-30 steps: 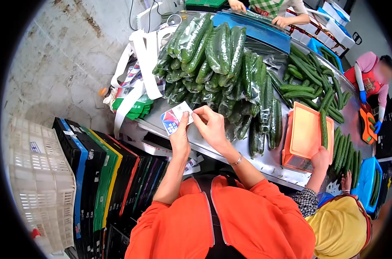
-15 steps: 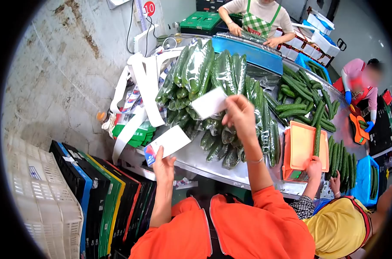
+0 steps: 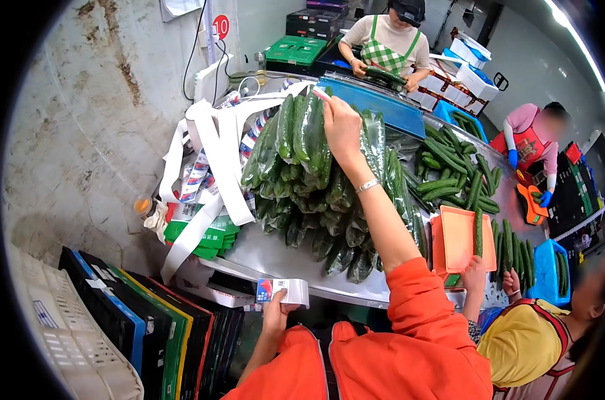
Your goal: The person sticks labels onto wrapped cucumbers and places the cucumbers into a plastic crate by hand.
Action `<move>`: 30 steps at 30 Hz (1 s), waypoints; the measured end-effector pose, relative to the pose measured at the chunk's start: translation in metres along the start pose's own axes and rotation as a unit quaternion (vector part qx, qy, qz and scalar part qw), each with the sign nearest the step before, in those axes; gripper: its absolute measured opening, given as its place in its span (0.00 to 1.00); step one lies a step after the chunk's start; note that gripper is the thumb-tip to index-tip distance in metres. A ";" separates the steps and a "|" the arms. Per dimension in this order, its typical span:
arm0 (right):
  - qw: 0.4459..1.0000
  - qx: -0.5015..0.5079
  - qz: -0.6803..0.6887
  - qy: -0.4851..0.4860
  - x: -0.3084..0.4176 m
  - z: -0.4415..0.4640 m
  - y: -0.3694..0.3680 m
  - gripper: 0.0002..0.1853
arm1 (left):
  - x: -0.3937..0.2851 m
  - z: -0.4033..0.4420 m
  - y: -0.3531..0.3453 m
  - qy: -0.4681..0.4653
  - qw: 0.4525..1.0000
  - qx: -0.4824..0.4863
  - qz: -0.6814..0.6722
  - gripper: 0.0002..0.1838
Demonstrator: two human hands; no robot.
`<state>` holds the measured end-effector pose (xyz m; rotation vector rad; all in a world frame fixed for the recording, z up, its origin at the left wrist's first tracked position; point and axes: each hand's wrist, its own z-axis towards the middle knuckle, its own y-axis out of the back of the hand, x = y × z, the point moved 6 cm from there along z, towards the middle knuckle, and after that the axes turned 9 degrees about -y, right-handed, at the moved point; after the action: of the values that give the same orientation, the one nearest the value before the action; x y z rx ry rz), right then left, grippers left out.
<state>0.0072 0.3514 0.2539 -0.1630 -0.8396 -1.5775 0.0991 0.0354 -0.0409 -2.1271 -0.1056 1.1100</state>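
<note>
- The person in the bright orange-red cloth jacket (image 3: pixel 409 353) is working with 2 bare hands at a shiny silver metal table (image 3: pixel 269 257).
- The left hand (image 3: pixel 276 312) is staying low, near the table's front edge, and is pinching 1 curling white paper label strip (image 3: pixel 294 291) with blue and red print. No gap is showing under the thumb; maybe it is pressing so the strip cannot spring loose.
- The right hand (image 3: pixel 342 130) is reaching over a big heap of long green cucumbers in clear shiny plastic (image 3: pixel 312 137). Its fingers are bunching together, and a thin pale edge is showing at the tips. I cannot tell if they are gripping something or touching the plastic.
- The heap is lying on the table, most packs pointing the same way, perhaps so they do not roll. They are hiding each other, so I cannot count them.
- Long white paper strips (image 3: pixel 212 150) are looping beside the heap, seemingly within easy reach.
- 3 other people are helping: 1 in a yellow top (image 3: pixel 522 343), 1 in a green checked apron (image 3: pixel 387 53), 1 in a red apron (image 3: pixel 526 143).
- The yellow-topped person is holding 1 bare green cucumber (image 3: pixel 478 233) by 1 orange plastic tub (image 3: pixel 457 240).
</note>
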 end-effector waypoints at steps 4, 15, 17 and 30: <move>0.998 -0.008 -0.015 0.055 -0.004 -0.016 -0.011 0.10 | 0.001 0.005 0.001 0.017 1.000 -0.003 -0.006 0.13; 0.997 0.035 0.009 0.067 -0.009 -0.032 -0.017 0.09 | 0.001 0.019 0.007 0.031 0.999 0.013 0.010 0.14; 0.998 0.043 0.018 0.052 -0.010 -0.032 -0.016 0.09 | -0.001 0.019 0.006 0.033 0.999 0.013 0.012 0.14; 0.983 0.085 -0.101 0.129 0.012 -0.038 -0.013 0.18 | -0.008 0.020 0.014 0.016 1.000 0.004 0.006 0.16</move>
<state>0.0068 0.3189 0.2277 0.2522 -0.8005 -1.6634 0.0761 0.0338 -0.0517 -2.1402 -0.0740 1.0815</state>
